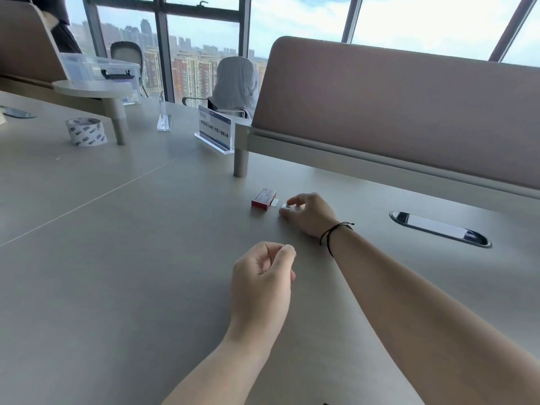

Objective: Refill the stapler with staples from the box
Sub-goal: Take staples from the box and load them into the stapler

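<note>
Head view: the small red staple box (264, 199) lies flat on the grey desk (131, 244), its pale inner tray (276, 203) slid partly out toward the right hand (309, 213), whose thumb and forefinger are pinched on a small pale piece just beside that tray, though what it is cannot be told. Nearer the camera than the box, the left hand (263, 276) hangs loosely curled, thumb against forefinger, and whether it holds anything cannot be told. Well left of the box and farther back stands a roll of tape (86, 131).
</note>
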`<state>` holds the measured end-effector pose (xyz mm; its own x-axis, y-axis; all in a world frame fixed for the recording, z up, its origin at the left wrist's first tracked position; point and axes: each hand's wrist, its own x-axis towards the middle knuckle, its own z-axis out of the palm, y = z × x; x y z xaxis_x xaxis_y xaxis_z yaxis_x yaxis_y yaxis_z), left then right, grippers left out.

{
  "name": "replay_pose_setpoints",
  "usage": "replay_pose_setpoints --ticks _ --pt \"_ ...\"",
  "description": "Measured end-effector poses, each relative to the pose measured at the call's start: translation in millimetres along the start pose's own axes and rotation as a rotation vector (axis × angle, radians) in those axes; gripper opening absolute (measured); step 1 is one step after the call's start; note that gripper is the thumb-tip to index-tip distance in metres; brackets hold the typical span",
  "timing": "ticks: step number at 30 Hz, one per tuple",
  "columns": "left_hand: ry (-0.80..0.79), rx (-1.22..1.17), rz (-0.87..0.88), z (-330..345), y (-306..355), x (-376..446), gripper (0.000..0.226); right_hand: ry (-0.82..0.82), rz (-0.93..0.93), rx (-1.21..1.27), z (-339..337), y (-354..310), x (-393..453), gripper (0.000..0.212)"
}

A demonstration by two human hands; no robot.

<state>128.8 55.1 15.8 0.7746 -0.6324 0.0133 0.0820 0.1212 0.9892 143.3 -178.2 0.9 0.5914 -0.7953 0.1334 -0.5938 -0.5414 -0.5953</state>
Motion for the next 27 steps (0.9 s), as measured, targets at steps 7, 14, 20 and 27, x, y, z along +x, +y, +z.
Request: replay_pose_setpoints --ticks 7,14,20,27 --pt "-0.047 0.098 0.036 3.8 -3.1 -1.8 0.026 -0.089 0.027 0.204 -32.2 10.7 -62.5 0.032" --pt "-0.161 0.352 0.239 6.7 -7.3 -13.5 0.011 -0.210 0.133 0.471 -101.3 41.0 -174.1 0.015" --pt "-0.336 0.589 0.553 17.0 7.8 -56.7 0.008 -0.197 0.134 0.474 -167.0 72.8 -287.3 0.017" --pt "-0.512 0.817 0.954 57.6 31.3 -125.5 0.020 -0.077 0.125 0.739 -185.8 92.8 -365.0 0.029"
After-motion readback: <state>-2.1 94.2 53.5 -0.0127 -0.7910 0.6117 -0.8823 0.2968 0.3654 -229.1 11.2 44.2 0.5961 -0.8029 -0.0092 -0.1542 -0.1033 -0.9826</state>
